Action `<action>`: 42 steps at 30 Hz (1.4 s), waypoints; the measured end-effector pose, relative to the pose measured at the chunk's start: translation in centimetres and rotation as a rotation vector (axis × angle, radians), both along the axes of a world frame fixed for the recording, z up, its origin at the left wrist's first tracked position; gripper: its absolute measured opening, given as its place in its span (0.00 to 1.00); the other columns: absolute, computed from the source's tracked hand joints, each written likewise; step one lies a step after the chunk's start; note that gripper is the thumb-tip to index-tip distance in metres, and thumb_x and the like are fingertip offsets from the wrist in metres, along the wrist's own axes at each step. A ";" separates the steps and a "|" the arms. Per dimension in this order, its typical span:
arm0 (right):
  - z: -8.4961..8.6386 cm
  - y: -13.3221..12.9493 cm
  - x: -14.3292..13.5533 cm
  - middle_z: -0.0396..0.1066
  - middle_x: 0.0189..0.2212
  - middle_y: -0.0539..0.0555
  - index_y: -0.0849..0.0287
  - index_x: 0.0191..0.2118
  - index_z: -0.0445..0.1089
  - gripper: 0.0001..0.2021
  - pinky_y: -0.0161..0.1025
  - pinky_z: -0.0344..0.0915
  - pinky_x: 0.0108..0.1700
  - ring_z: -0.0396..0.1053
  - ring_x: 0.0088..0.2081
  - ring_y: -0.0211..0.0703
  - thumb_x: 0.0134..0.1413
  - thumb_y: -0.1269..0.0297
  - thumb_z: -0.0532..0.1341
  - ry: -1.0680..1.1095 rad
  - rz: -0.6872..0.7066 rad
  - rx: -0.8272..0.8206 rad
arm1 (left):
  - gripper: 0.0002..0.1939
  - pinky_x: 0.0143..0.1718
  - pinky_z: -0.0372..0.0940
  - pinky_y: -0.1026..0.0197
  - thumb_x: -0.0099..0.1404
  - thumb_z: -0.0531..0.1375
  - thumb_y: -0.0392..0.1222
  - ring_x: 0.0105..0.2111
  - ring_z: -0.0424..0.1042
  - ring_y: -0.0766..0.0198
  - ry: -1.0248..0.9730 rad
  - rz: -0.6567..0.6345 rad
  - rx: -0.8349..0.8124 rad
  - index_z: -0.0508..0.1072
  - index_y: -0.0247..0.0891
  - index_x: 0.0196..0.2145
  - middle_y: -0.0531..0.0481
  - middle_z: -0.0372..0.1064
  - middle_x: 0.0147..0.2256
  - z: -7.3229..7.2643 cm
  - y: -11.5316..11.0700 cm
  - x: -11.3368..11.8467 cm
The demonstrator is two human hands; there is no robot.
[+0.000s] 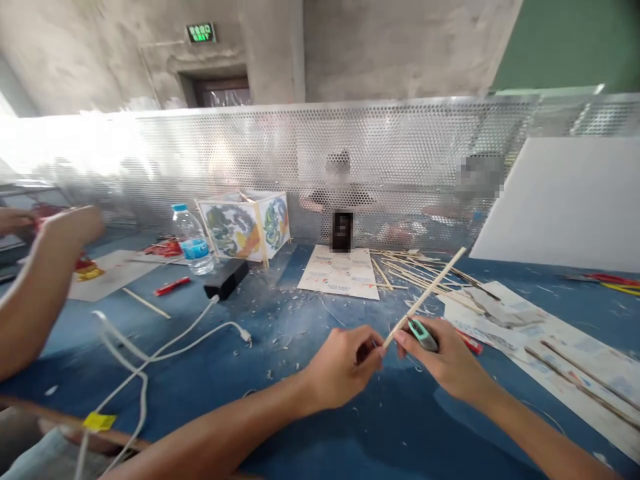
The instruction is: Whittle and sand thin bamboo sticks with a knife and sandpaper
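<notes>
Blue table [385, 437] across lower frame. Left hand [345, 365] pinches stick [436, 285] near centre; right hand [450, 363] grips cutter [424, 335] beside it. Apparently paring; next stroke likely wants steady hold.

Your left forearm [235, 427], bare, slants in from the near edge toward the far right. Left hand [343, 367] near the scene's middle, knuckles up, fingers curled, tips pinched toward the thumb. Your right forearm [525, 423], also bare, slants in from near right. Right hand [453, 360] just beside the left, curled in a grip, thumb pointing left.
</notes>
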State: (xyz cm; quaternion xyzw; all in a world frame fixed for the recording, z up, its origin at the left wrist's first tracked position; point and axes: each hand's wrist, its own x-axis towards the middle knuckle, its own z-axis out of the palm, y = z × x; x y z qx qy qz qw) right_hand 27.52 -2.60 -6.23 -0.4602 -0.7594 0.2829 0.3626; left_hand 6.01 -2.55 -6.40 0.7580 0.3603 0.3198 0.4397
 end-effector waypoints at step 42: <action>-0.5 -0.2 -0.9 0.72 0.25 0.47 0.55 0.37 0.68 0.06 0.36 0.54 0.28 0.65 0.24 0.37 0.51 0.69 0.60 -0.260 -0.089 0.209 | 0.09 0.25 0.60 0.66 0.76 0.48 0.50 0.21 0.64 0.71 -0.337 -0.032 -0.586 0.62 0.45 0.45 0.59 0.62 0.27 -0.3 -1.4 0.8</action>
